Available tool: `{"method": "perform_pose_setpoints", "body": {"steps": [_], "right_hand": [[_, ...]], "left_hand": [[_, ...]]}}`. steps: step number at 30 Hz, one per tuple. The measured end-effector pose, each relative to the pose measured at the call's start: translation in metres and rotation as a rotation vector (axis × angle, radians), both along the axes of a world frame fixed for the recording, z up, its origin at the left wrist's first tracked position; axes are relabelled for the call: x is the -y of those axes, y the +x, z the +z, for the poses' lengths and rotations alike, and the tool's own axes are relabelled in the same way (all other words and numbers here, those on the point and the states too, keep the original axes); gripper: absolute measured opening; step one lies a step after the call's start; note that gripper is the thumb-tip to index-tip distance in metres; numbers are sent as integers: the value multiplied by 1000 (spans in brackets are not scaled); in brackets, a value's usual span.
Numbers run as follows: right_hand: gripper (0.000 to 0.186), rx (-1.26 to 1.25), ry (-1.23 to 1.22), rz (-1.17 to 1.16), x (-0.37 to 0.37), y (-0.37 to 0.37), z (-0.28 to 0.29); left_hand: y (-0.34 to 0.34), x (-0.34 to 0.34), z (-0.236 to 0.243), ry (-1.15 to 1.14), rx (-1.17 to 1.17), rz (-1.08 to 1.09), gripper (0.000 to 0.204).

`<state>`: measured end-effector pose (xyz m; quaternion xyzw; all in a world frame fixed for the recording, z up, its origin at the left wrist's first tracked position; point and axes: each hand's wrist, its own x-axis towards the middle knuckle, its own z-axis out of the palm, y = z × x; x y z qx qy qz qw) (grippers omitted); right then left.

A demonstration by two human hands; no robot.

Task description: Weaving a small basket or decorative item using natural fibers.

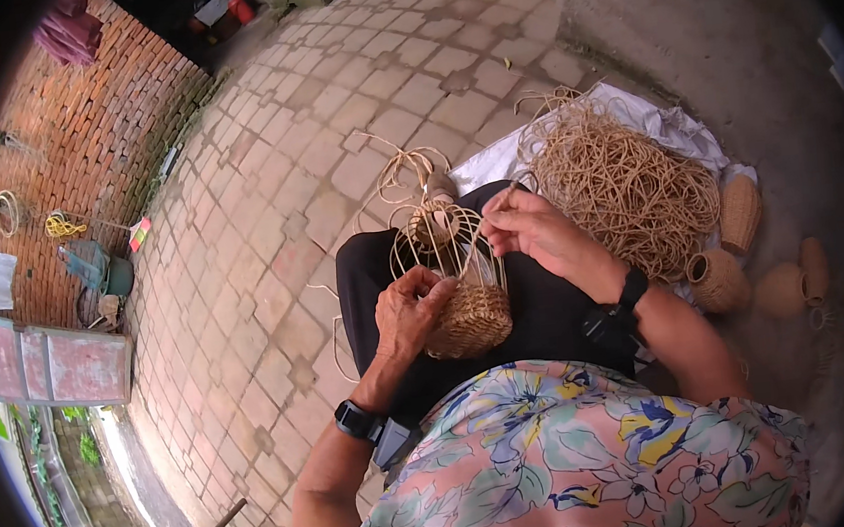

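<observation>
On my lap lies a partly woven straw basket (pixel 470 326), its woven end toward me and its bare curved ribs (pixel 404 250) fanning away. My left hand (pixel 414 309) is closed at the left edge of the weave, thumb and fingers pinching it where the ribs come out. Just right of the ribs, my right hand (pixel 540 233) is raised, with thumb and fingers pinched on a strand of straw cord (pixel 479 246). Past my knees, loose cord loops (pixel 404 170) trail onto the paving. The inside of the basket is partly hidden by ribs and cord.
A big tangled heap of straw cord (pixel 626 185) lies on a white sheet (pixel 488 162) to my right. Several woven baskets stand near it, among them a round one (pixel 718 281) and a tall one (pixel 740 216). A brick wall (pixel 79 133) rises at far left.
</observation>
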<state>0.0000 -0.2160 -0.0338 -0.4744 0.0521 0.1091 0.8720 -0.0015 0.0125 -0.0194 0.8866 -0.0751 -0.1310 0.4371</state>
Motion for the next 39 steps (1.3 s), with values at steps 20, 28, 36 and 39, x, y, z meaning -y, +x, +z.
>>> {"method": "perform_pose_setpoints", "body": {"steps": [20, 28, 36, 39], "right_hand": [[18, 59, -951, 157, 27, -46, -17], [11, 43, -569, 29, 32, 4, -20], [15, 347, -1284, -32, -28, 44, -25], [17, 364, -1366, 28, -45, 47, -11]], "left_hand": [[4, 14, 18, 101, 599, -86, 15], [7, 41, 16, 497, 435, -292, 16], [0, 29, -2, 179, 540, -68, 14], [-6, 17, -18, 27, 518, 28, 12]]}}
